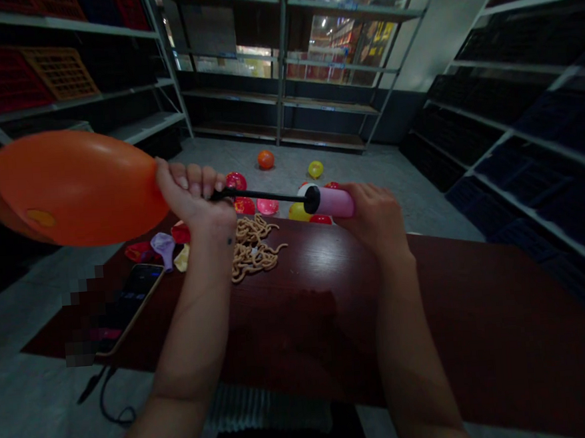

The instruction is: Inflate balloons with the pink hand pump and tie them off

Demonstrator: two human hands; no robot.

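My left hand (193, 196) is closed round the neck of an inflated orange balloon (70, 188) and the black nozzle end of a hand pump, holding both above the dark red table (479, 313). The balloon bulges out to the left. My right hand (375, 216) grips the pink pump barrel (334, 201). The thin black pump rod (263, 195) is stretched out between my hands.
On the table lie a heap of tan string (251, 245), a few limp uninflated balloons (164, 248) and a phone (135, 293) with a cable. Several inflated balloons (265, 159) lie on the grey floor beyond. Metal shelving lines both sides and the back.
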